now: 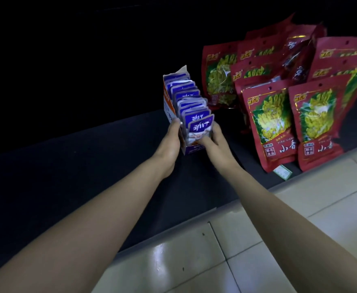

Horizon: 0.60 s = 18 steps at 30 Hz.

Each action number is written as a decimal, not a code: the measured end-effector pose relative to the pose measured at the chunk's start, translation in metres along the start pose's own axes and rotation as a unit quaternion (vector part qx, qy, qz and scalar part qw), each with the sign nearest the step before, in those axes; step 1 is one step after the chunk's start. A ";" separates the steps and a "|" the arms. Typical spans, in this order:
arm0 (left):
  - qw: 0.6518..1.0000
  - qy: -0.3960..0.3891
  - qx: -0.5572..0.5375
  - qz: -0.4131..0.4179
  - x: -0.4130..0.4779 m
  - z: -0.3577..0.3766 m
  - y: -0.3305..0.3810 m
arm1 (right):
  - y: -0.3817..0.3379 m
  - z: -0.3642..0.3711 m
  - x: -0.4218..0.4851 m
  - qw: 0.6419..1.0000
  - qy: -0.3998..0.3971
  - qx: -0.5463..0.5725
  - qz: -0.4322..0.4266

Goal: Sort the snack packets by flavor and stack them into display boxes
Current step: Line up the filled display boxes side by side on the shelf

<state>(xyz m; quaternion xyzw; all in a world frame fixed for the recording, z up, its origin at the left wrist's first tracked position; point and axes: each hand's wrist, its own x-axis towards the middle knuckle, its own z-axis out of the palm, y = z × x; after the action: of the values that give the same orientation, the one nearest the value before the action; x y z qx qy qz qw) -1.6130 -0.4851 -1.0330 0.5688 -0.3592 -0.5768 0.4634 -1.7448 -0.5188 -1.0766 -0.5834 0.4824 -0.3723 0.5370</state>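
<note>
From my remote seat I see both bare arms reaching away from the camera to a narrow white, orange and purple cardboard display box (pixel 168 103). The box sits on the dark shelf surface (pixel 84 166) in the middle of the scene, its long axis running from near to far.

A row of small purple-and-white foil snack packets (pixel 186 95) stands upright inside it, one behind another. The front packet (pixel 200 128) is the nearest one and shows white lettering.

The left hand (pixel 172 141) grasps the near left corner of the box, with its fingers curled against the side wall. The right hand (pixel 216 142) grasps the near right corner. Its thumb lies across the low front, touching the bottom of the front packet, and its fingers wrap round the right side.

To the right of the box, a cluster of large red plastic snack bags with yellow-green pictures (pixel 268 117) leans together on the same shelf, and a darker red bag (pixel 298 62) is tucked among the far ones. A small green-and-white label (pixel 282 171) lies at the shelf edge just below the nearest red bags. Pale glossy floor tiles (pixel 300 210) fill the near right.
</note>
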 end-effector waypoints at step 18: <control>0.996 0.079 0.003 0.039 -0.137 -0.128 -0.038 | -0.015 0.138 -0.103 0.974 -0.175 -0.102 -0.101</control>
<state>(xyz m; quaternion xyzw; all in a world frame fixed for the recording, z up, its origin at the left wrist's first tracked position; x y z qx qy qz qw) -1.5015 -0.3290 -1.0370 0.5998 -0.3446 -0.5105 0.5108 -1.6379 -0.3833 -1.0731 -0.7371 0.3551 -0.2658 0.5099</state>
